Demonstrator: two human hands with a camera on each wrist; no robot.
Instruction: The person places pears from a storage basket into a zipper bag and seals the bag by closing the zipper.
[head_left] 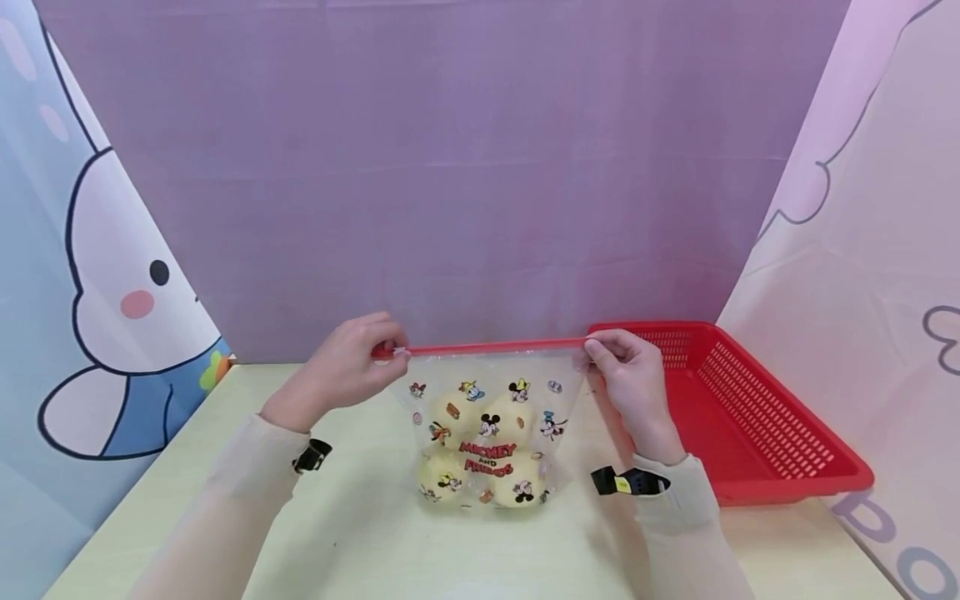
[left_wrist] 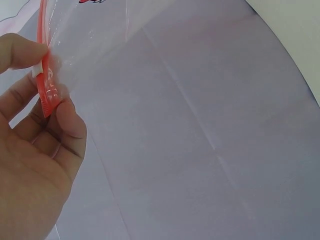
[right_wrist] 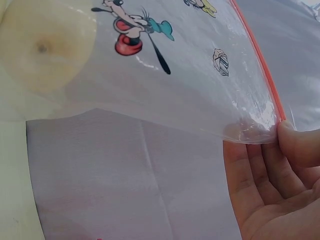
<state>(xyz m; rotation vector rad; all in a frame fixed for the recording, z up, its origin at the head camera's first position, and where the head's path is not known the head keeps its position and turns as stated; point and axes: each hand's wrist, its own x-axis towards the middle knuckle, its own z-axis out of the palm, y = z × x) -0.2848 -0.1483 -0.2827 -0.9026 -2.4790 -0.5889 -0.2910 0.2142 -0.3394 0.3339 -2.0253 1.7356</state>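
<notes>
A clear zip bag [head_left: 487,375] with a red top strip and cartoon prints hangs upright between both hands. Inside it are several round, pale-yellow, fruit-like things [head_left: 442,475]; one [right_wrist: 47,47] shows a dark spot in the right wrist view. My left hand [head_left: 348,362] pinches the bag's top left corner, and in the left wrist view its thumb is at a small white slider [left_wrist: 37,69] on the red strip. The top right corner is pinched between thumb and fingers of my right hand [head_left: 633,379]. The bag's bottom is at the tabletop; whether it bears weight there, I cannot tell.
A red plastic basket [head_left: 787,482] with slotted walls stands on the right of the pale table [head_left: 360,533], beside and behind my right hand. A purple-grey cloth [head_left: 480,167] forms the back, with printed cartoon panels [head_left: 112,275] at both sides.
</notes>
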